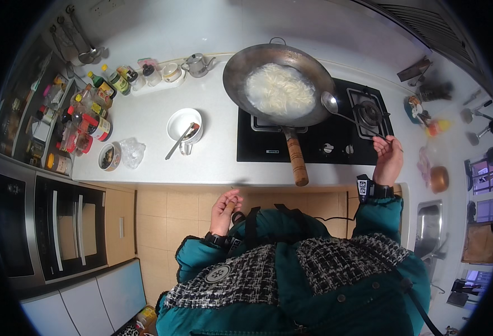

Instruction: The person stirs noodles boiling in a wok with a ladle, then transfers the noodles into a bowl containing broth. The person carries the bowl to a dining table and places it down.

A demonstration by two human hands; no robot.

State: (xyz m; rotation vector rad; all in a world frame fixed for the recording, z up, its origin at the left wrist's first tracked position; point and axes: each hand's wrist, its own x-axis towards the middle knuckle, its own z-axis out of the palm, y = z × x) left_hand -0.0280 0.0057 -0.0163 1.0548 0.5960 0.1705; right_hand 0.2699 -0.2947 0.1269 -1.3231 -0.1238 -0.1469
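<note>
The right hand (388,158) has its fingers clamped on the long steel ladle (331,102) resting at the rim of the dark round wok (241,70) of white noodles (280,89) on the black hob; the left hand (224,208) hangs loosely curled, empty, below the desk edge; better to steady the wooden wok handle (297,159) while stirring.

A: Where is the camera sitting?

B: There is only 1 view, so nothing is being shared. It is riding on the person's head and looking steeply down past the chest, facing the worktop (213,162) ahead.

A: How near is it getting?

B: Near enough that the jacket is filling the lower edge, with the hands reaching up from there. The wok (280,87) on the hob (313,140) is lying mid-frame, a little farther off.

A: And the edges?

B: The fisheye is bending them: the oven (61,224) is curving at the left rim, the sink (428,227) at the right.
</note>
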